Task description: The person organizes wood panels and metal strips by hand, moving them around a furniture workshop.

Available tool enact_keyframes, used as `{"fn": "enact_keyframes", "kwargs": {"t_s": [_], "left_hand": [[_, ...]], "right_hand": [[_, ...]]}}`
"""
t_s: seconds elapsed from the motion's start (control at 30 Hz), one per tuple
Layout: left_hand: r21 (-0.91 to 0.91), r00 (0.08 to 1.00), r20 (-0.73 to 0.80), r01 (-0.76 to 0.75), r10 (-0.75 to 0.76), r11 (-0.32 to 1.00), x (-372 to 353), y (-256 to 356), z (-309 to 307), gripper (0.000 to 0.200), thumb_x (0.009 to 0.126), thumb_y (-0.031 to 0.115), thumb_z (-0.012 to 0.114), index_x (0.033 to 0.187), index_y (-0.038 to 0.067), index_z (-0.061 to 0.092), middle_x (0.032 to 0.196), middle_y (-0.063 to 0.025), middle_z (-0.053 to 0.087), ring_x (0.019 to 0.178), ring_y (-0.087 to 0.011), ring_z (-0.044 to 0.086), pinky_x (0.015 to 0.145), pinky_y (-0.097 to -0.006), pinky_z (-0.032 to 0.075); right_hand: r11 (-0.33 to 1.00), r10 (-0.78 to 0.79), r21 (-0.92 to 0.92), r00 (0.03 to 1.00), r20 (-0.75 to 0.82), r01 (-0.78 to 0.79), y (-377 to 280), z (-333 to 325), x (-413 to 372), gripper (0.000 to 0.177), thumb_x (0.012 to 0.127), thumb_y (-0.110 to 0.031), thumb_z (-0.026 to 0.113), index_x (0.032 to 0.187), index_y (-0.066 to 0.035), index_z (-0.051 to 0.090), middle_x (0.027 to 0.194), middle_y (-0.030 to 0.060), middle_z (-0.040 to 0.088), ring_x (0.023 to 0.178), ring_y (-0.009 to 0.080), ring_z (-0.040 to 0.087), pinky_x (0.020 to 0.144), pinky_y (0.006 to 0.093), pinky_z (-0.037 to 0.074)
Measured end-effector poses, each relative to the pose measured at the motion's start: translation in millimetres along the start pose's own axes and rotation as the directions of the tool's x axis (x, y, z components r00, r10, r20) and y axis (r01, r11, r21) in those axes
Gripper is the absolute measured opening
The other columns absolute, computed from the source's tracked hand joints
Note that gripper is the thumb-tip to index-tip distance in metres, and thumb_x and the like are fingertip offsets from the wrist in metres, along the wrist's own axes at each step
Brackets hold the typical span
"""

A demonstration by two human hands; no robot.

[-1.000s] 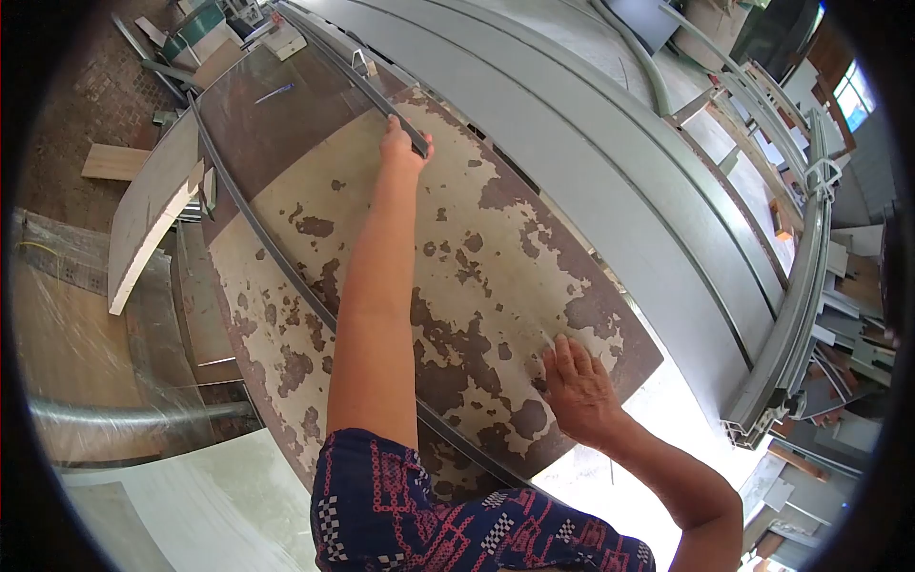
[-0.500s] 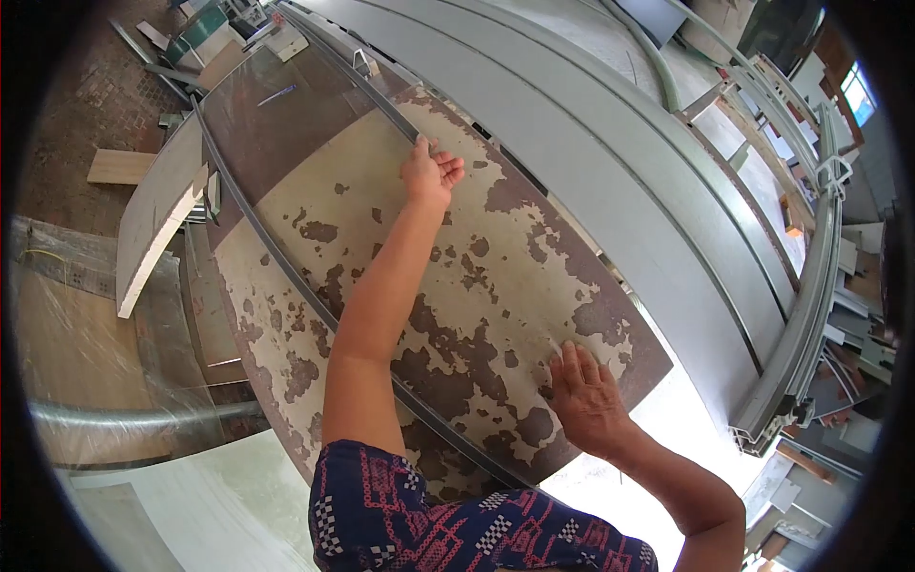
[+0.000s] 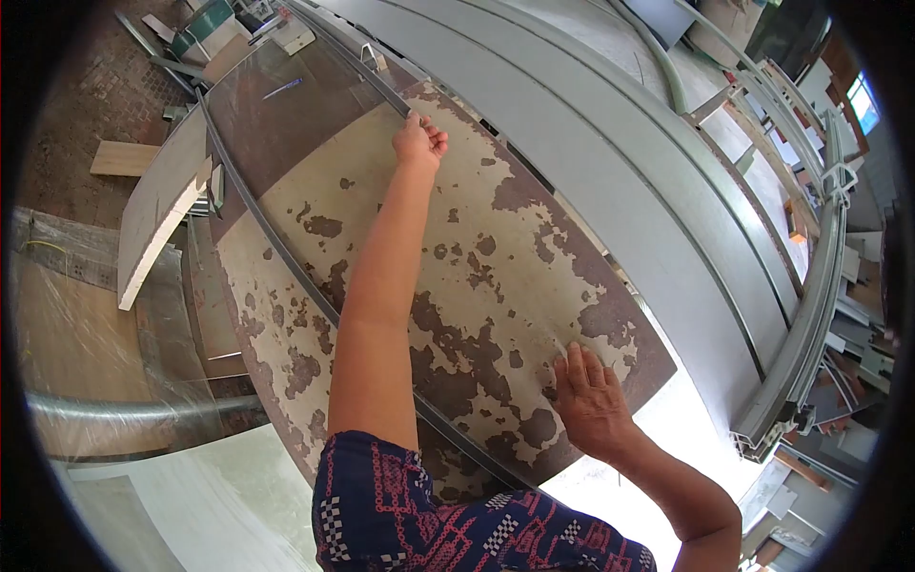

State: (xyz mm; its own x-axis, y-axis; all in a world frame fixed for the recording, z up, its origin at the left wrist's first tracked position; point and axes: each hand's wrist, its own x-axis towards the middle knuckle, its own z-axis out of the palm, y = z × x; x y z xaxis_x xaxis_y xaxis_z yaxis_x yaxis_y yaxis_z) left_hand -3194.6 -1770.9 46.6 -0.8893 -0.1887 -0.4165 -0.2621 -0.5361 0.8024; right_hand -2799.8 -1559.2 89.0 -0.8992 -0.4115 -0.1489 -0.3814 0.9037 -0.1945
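Note:
My left hand [image 3: 419, 141] reaches far forward over a worn brown board with pale, flaking patches [image 3: 381, 224]. Its fingers are closed on the near end of a narrow dark strip [image 3: 389, 93], which runs away toward the far end of the board. Close to the board's near right corner, my right hand [image 3: 593, 400] lies flat with fingers stretched out on the surface. A second long dark strip [image 3: 272, 234] curves along the board's left side, passing under my left arm.
A grey grooved metal table [image 3: 610, 162] borders the board on the right. Farther up lies a blue pen-like object [image 3: 283, 87]. At left, a pale panel [image 3: 157, 210] leans beside plastic-wrapped sheets [image 3: 76, 324]. A metal rail frame [image 3: 820, 315] stands at the far right.
My left hand has moved slightly farther away, with the near end of the dark strip shifting along with it. My right hand stays flat in place on the board.

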Motion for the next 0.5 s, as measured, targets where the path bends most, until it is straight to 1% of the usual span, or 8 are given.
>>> {"fn": "enact_keyframes", "kwargs": {"t_s": [0.1,0.27,0.33,0.37,0.47,0.5], "left_hand": [[0.013,1.000,0.003,0.001,-0.001,1.000,6,5,-2,0.029,0.093,0.035,0.042,0.088,0.008,0.051,0.064,-0.0033,0.052,0.055,-0.0180,0.055,0.047,-0.0295,0.042],[0.043,1.000,0.010,0.020,-0.020,0.999,10,10,-2,0.029,0.093,0.035,0.043,0.086,0.008,0.051,0.065,-0.0040,0.054,0.058,-0.0200,0.058,0.048,-0.0299,0.044],[0.068,0.999,0.035,0.007,-0.010,0.998,7,11,-4,0.029,0.092,0.035,0.044,0.085,0.008,0.051,0.066,-0.0041,0.054,0.059,-0.0204,0.059,0.049,-0.0302,0.045],[0.079,0.999,0.048,0.001,-0.005,0.997,1,11,-3,0.028,0.092,0.035,0.045,0.085,0.008,0.051,0.066,-0.0041,0.054,0.059,-0.0206,0.059,0.049,-0.0304,0.045],[0.060,0.987,0.136,0.078,-0.085,0.995,-29,4,0,0.028,0.091,0.034,0.049,0.086,0.007,0.053,0.071,-0.0040,0.056,0.064,-0.0207,0.060,0.054,-0.0301,0.048],[0.050,0.983,0.158,0.090,-0.097,0.995,-46,2,3,0.027,0.090,0.033,0.049,0.084,0.007,0.052,0.070,-0.0048,0.056,0.064,-0.0213,0.061,0.054,-0.0304,0.048]], "right_hand": [[0.999,0.004,-0.040,0.999,0.044,-0.002,-1,-3,1,0.051,0.080,-0.010,0.048,0.126,0.009,0.036,0.132,0.0281,0.032,0.123,0.0387,0.032,0.092,0.0467,0.036],[1.000,0.002,-0.025,1.000,0.026,-0.002,-2,-3,0,0.051,0.081,-0.012,0.048,0.126,0.009,0.037,0.132,0.0283,0.032,0.123,0.0388,0.033,0.093,0.0470,0.035],[1.000,0.000,-0.030,1.000,0.028,0.001,-2,-3,1,0.051,0.082,-0.013,0.049,0.126,0.009,0.037,0.132,0.0280,0.032,0.123,0.0388,0.032,0.093,0.0469,0.035],[0.999,-0.001,-0.035,0.999,0.034,0.002,-2,-3,1,0.051,0.082,-0.013,0.049,0.126,0.009,0.037,0.132,0.0278,0.032,0.123,0.0388,0.032,0.093,0.0467,0.035],[1.000,0.009,-0.026,0.999,0.048,-0.008,-1,-2,0,0.051,0.082,-0.015,0.051,0.126,0.008,0.037,0.133,0.0270,0.031,0.123,0.0382,0.032,0.093,0.0461,0.035],[1.000,0.013,-0.017,0.999,0.050,-0.012,-1,-2,0,0.052,0.082,-0.016,0.051,0.126,0.008,0.037,0.133,0.0267,0.031,0.123,0.0379,0.032,0.093,0.0459,0.035]]}}
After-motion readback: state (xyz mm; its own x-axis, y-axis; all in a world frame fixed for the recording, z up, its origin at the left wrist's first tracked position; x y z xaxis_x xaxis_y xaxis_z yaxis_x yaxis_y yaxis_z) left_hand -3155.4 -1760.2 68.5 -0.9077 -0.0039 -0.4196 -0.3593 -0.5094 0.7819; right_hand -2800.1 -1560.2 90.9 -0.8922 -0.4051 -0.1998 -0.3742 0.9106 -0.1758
